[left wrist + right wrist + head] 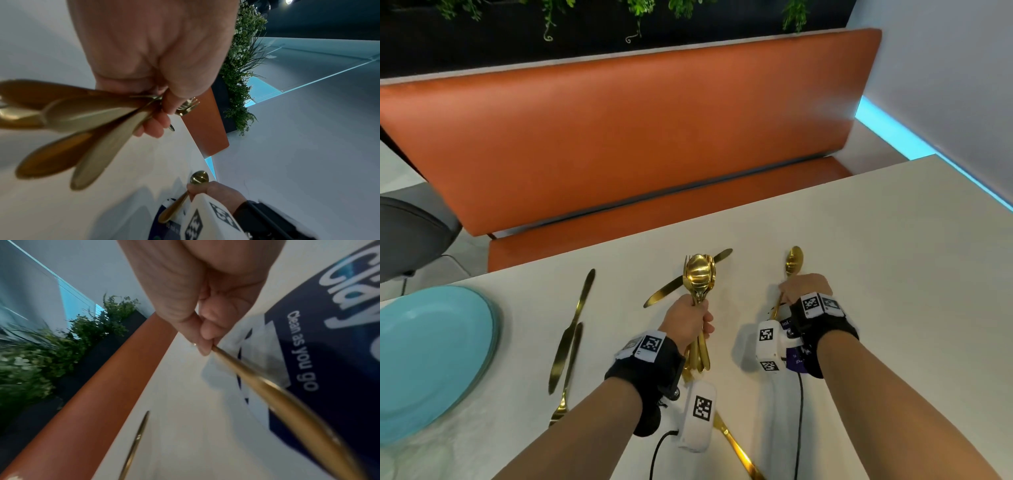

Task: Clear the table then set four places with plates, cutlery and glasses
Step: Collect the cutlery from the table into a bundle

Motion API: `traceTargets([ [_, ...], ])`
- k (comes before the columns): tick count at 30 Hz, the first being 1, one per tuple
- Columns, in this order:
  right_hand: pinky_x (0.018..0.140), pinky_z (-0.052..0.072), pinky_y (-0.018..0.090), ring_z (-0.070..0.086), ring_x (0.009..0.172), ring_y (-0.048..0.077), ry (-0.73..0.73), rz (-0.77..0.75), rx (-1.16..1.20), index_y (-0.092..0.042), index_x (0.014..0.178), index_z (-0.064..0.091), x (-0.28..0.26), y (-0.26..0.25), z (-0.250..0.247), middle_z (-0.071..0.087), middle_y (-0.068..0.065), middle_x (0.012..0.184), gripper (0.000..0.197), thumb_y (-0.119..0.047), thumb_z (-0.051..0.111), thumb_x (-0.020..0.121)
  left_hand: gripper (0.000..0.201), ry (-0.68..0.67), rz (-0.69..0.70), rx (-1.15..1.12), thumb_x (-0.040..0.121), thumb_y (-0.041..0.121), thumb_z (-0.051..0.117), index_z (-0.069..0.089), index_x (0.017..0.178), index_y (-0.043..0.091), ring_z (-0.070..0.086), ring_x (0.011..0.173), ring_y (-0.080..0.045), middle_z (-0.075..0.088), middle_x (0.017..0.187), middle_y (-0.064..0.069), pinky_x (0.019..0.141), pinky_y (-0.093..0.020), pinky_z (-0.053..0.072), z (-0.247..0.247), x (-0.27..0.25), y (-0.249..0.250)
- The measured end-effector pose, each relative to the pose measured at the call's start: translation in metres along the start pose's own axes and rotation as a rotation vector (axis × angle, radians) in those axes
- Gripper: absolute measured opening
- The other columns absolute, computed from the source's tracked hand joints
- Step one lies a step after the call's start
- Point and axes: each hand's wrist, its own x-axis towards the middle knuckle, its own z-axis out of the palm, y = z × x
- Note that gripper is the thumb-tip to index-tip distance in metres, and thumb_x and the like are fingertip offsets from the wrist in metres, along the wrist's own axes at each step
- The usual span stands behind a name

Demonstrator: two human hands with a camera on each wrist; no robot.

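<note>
My left hand (688, 323) grips a bundle of gold spoons and forks (700, 277) upright above the white table (876, 274); their handles (82, 123) fan out toward the left wrist camera. To its right, my right hand (806, 287) pinches a single gold spoon (793, 261) by its handle (267, 386), bowl pointing away, low over the table. A gold knife (688, 278) lies on the table behind the bundle. A stack of turquoise plates (431, 359) sits at the left, with a knife (571, 329) and a fork (568, 373) lying beside it.
An orange bench (619, 137) runs along the table's far side, with plants above it. A grey chair (407, 233) stands at the left. A dark blue printed packet (329, 345) lies under my right wrist. Another gold piece (736, 445) lies near the front edge. A white wall (945, 68) borders the right.
</note>
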Motion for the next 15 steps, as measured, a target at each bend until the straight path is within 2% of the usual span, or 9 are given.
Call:
traceTargets([
  [2,0.069,0.049,0.027,0.059,0.074,0.021,-0.009,-0.038,0.087,-0.012,0.095,0.065,-0.013,-0.005,0.003,0.069,0.007,0.091,0.020,-0.030,0.059,0.089,0.013,-0.015,0.000,-0.026,0.099,0.017,0.040,0.049,0.099,0.007,0.054,0.063,-0.014,0.053,0.075,-0.004,0.064,-0.027,0.050,-0.002,-0.007,-0.001],
  [4,0.054,0.046,0.027,0.051,0.052,0.017,-0.089,-0.159,0.244,-0.014,0.093,0.061,-0.032,-0.005,0.010,0.059,0.006,0.064,0.017,-0.022,0.071,0.081,0.011,-0.036,-0.002,-0.053,0.099,0.016,0.041,0.048,0.099,0.007,0.054,0.061,-0.015,0.052,0.075,-0.005,0.062,-0.027,0.050,-0.003,-0.015,-0.002],
  [5,0.047,0.040,0.025,0.046,0.046,0.016,-0.133,-0.178,0.332,-0.014,0.092,0.059,-0.044,-0.004,0.014,0.055,0.005,0.059,0.022,-0.017,0.075,0.077,0.011,-0.050,0.001,-0.067,0.099,0.016,0.041,0.048,0.097,0.008,0.054,0.061,-0.015,0.052,0.075,-0.005,0.062,-0.028,0.050,-0.005,-0.020,-0.002],
  [7,0.043,0.032,0.023,0.041,0.044,0.015,-0.236,-0.216,0.418,-0.015,0.086,0.054,-0.069,-0.004,0.025,0.051,0.004,0.057,0.026,-0.011,0.077,0.074,0.013,-0.077,0.012,-0.084,0.099,0.015,0.040,0.047,0.090,0.010,0.056,0.061,-0.017,0.053,0.076,-0.007,0.062,-0.030,0.050,-0.008,-0.027,-0.004],
  [9,0.042,0.030,0.023,0.039,0.044,0.014,-0.284,-0.242,0.411,-0.020,0.082,0.052,-0.090,-0.007,0.038,0.050,0.002,0.058,0.029,-0.011,0.078,0.073,0.013,-0.095,0.027,-0.093,0.099,0.015,0.040,0.048,0.091,0.008,0.057,0.060,-0.019,0.055,0.075,-0.008,0.058,-0.030,0.050,-0.012,-0.036,-0.007],
  [11,0.042,0.030,0.023,0.039,0.045,0.013,-0.301,-0.249,0.385,-0.019,0.083,0.052,-0.106,-0.008,0.052,0.051,0.002,0.062,0.030,-0.014,0.079,0.072,0.014,-0.117,0.039,-0.103,0.099,0.015,0.039,0.048,0.096,0.005,0.059,0.062,-0.021,0.057,0.074,-0.009,0.057,-0.030,0.050,-0.019,-0.046,-0.010],
  [15,0.045,0.032,0.024,0.040,0.051,0.013,-0.310,-0.257,0.401,-0.014,0.092,0.054,-0.133,-0.006,0.074,0.051,0.002,0.066,0.032,-0.017,0.079,0.072,0.021,-0.131,0.022,-0.183,0.100,0.017,0.035,0.051,0.091,0.008,0.061,0.065,-0.025,0.060,0.074,-0.011,0.066,-0.033,0.050,-0.034,-0.068,-0.020],
])
